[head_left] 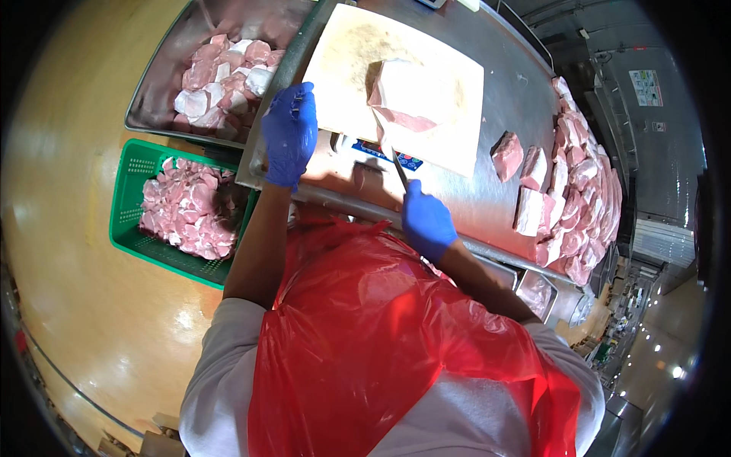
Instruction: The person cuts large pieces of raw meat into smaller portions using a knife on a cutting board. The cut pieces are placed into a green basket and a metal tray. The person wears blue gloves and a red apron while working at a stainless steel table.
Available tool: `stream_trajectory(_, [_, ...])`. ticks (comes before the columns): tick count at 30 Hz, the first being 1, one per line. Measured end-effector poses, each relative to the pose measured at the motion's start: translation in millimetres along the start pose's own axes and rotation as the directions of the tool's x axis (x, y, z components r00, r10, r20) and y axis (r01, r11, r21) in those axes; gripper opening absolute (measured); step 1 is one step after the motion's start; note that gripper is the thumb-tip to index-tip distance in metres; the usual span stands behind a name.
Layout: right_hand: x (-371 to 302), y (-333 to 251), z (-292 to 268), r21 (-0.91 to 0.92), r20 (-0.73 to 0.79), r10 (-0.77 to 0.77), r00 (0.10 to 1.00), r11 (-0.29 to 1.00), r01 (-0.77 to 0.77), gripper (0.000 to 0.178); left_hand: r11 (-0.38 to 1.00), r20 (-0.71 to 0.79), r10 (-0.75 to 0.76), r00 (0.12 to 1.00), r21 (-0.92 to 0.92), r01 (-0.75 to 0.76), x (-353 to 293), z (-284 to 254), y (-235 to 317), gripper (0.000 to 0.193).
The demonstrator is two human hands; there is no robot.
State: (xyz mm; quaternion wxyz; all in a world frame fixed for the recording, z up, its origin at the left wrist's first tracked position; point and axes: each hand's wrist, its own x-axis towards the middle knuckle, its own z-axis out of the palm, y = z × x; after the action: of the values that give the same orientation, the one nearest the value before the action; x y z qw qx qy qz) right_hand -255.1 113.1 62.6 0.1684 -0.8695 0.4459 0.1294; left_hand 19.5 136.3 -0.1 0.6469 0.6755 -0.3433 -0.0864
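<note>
A knife [400, 169] is gripped in my blue-gloved right hand [429, 221]. Its blade points away from me, with the tip by the near left side of a thick block of raw meat [407, 91] with a pale fat side. The block rests on a white cutting board [343, 57]. My left hand [290, 137], also in a blue glove, is just off the board's left edge, over the table's left side. Its fingers are curled in, and whatever they may hold is hidden.
Left of the steel table [499, 84], a metal bin [164, 72] holds meat chunks. Nearer stands a green crate [126, 206] of trimmings. Several cut pieces [507, 156] and a large meat pile [586, 183] lie on the right. A blue control panel [407, 161] shows beneath the board's near edge.
</note>
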Motion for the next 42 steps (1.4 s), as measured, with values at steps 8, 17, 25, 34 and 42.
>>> stream_trajectory(8, [16, -25, -59, -0.013, -0.210, -0.056, 0.976, 0.998, 0.054, 0.022, 0.991, 0.167, 0.133, 0.977, -0.050, -0.126, -27, 38, 26, 0.025])
stream_trajectory(17, [88, -52, -44, -0.074, -0.212, -0.072, 0.975, 0.996, 0.057, 0.018, 0.992, -0.023, 0.095, 0.995, 0.086, -0.093, -5, 15, -1, 0.016])
stream_trajectory(25, [-6, 6, -22, -0.114, 0.014, 0.032, 0.999, 0.993, -0.030, 0.021, 0.956, 0.050, 0.270, 0.962, 0.104, -0.274, -28, 19, -5, 0.030])
stream_trajectory(34, [1, -9, -66, 0.324, -0.374, -0.049, 0.926, 0.929, 0.180, 0.015, 0.825, 0.478, 0.250, 0.842, 0.350, -0.444, -34, 69, 42, 0.025])
stream_trajectory(42, [5, 11, -56, 0.423, -0.336, -0.246, 0.909, 0.823, 0.380, 0.021, 0.758, 0.135, 0.280, 0.950, 0.576, -0.305, -18, -51, -28, 0.016])
